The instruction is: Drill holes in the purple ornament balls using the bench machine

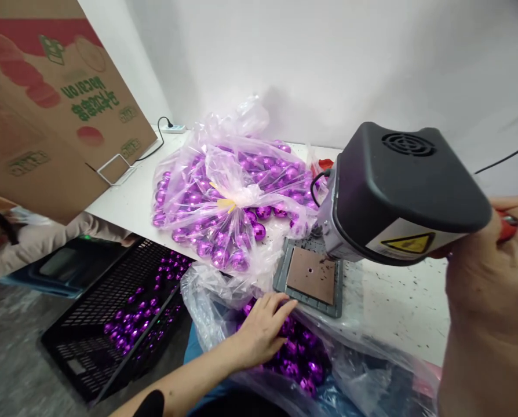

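Observation:
My left hand (261, 330) reaches into an open clear plastic bag (224, 295) on my lap, with its fingers down among shiny purple balls (300, 362). I cannot tell whether it grips one. My right hand (485, 278) is closed around the red handle (507, 227) of a black drill press head (398, 191). The head hangs over a small grey base plate with a brown pad (310, 277) on the white table (398, 307). Dark shavings are scattered around the plate.
A knotted clear bag full of purple balls (228, 202) lies on the table behind the plate. A black plastic crate (111, 313) holding more purple balls sits on the floor at left. A cardboard box (46, 110) and a power strip (174, 128) are at back left.

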`<state>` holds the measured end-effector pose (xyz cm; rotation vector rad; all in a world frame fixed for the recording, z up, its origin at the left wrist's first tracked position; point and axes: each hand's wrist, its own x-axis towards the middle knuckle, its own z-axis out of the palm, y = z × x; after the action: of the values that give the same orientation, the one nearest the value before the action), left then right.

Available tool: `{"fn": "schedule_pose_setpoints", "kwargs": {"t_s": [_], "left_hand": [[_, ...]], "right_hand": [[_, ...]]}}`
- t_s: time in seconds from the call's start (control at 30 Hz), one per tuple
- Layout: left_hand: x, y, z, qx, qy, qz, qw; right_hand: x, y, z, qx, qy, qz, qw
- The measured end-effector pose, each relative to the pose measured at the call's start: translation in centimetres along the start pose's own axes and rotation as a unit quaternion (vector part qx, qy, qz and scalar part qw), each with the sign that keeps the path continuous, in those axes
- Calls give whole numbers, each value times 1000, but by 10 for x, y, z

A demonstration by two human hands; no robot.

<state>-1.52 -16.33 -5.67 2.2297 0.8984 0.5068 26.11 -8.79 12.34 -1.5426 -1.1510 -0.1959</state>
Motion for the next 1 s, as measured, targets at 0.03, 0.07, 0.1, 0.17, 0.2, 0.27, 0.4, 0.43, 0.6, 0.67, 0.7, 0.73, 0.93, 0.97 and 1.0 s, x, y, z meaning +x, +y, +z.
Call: {"fn": "schedule_pose_setpoints", "kwargs": {"t_s": [0.03, 0.07, 0.1, 0.17, 0.2, 0.27, 0.4, 0.43, 0.6, 0.67, 0.7, 0.73, 0.93, 0.97, 1.0], "left_hand": [[3, -3, -2, 10, 11, 6, 1000], [10, -6, -7, 15, 24, 16, 999], [20, -10, -16, 24, 40, 26, 999], [47, -23, -40, 74, 72, 34, 994], [62, -31, -55, 128, 79, 21, 988], [93, -49, -81, 247, 61, -42, 966], [138, -80, -109, 316, -3, -109, 943], [144, -84, -112, 309, -6, -110, 945], [143, -64, -124, 199, 60, -112, 972], [133, -47, -123, -19, 109, -123, 986], [127, -40, -119, -158, 113, -133, 972], [122, -33, -113, -291, 100, -142, 941], [111, -25, -59, -600, 40, -188, 777], [112, -25, -53, -591, 43, -196, 781], [114, -25, -49, -573, 45, -201, 793]], "right_hand": [[1, 0, 0, 1, 1, 3, 1000], [1, 1, 0, 0, -1, 9, 1000], [2, 1, 0, -4, -3, 15, 1000], [5, 2, 0, -11, -13, 26, 1000], [6, 1, 0, -12, -19, 32, 999], [9, 0, 1, -11, -33, 34, 999], [14, -3, 2, -7, -45, 6, 999], [14, -3, 3, -5, -45, 3, 999], [14, -2, 2, 2, -49, 17, 999], [14, -3, 3, 5, -49, 9, 999], [13, -4, 3, 7, -47, 3, 999], [13, -4, 3, 8, -45, -4, 999], [13, -6, 4, 18, -29, -20, 999], [13, -6, 4, 21, -34, -18, 999], [13, -6, 4, 24, -39, -17, 999]]}}
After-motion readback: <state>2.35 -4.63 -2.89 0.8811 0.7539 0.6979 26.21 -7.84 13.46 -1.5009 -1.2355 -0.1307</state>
